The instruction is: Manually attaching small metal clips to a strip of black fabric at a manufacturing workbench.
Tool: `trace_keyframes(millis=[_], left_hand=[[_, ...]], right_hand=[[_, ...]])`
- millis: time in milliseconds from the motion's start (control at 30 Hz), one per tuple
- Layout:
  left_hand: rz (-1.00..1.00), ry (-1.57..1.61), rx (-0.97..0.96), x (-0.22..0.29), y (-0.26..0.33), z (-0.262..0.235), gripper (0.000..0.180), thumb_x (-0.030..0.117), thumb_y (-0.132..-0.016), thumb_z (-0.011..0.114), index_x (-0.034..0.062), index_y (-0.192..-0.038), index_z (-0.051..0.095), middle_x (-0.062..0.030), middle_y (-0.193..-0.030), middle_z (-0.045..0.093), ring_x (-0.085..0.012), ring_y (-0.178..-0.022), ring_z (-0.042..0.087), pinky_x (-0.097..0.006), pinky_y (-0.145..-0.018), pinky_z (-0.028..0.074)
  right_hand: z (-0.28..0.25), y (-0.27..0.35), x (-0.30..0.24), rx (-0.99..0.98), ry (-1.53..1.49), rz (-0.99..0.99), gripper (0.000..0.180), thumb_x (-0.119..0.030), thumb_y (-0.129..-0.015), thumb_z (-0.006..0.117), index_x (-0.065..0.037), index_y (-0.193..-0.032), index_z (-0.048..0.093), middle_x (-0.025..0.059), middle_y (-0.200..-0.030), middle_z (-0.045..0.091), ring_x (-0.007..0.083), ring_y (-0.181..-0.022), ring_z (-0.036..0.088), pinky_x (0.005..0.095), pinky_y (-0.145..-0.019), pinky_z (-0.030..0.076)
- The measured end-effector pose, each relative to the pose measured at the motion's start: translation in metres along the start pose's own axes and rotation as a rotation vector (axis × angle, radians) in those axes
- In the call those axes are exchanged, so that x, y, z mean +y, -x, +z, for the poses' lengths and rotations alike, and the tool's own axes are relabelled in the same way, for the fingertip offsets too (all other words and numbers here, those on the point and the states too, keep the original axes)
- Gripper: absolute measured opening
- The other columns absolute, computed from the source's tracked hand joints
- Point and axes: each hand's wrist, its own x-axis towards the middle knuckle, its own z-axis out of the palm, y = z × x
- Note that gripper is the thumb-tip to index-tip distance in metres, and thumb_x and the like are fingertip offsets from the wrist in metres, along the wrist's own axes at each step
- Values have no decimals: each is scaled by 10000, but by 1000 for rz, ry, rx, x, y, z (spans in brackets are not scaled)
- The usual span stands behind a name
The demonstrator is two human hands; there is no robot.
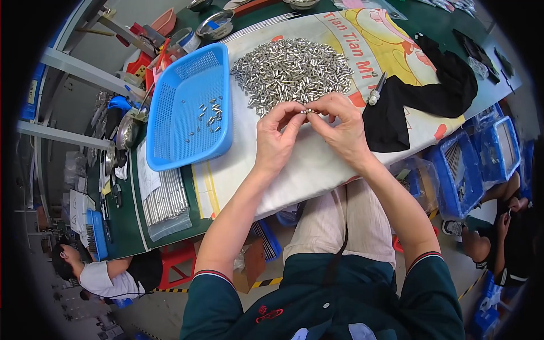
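- Left hand (276, 136) and right hand (339, 127) are held together over the white cloth (317, 164), fingertips meeting — a small metal piece (306, 111) is pinched between thumbs and forefingers of both; other fingers curled loosely.
- The pinched piece is held just at the near edge of the pile of small metal parts (292, 71), slightly above the cloth.
- Blue mesh basket (190, 107) sits just left of the L hand, its right rim beside the pile; a few parts are scattered inside.
- Bare cloth is left between hands and the table's near edge — open room there.
- Black fabric (422, 96) is draped to the right, w/ a small tool (376, 90) by its edge.
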Motion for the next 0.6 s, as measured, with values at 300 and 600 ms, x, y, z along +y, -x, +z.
trace_keyframes(millis=[300, 600], left_hand=[[-55, 32, 29, 0, 0, 2, 149, 19, -861, 573, -5, -999, 627, -48, -897, 648, -91, -809, 605, -223, -738, 500], [-38, -20, 53, 1, 1, 1, 171, 23, -842, 601, 5, -1001, 663, -52, -889, 669, -85, -779, 614, -214, -712, 501]], right_hand=[[-2, 1, 1, -18, 14, 10, 84, -66, -705, 675, -50, -787, 667, 32, -723, 581, 149, -675, 533, 264, -497, 391], [-2, 2, 2, -41, -34, 53, 130, -56, -696, 684, -54, -826, 683, 38, -746, 596, 139, -683, 535, 254, -511, 401]])
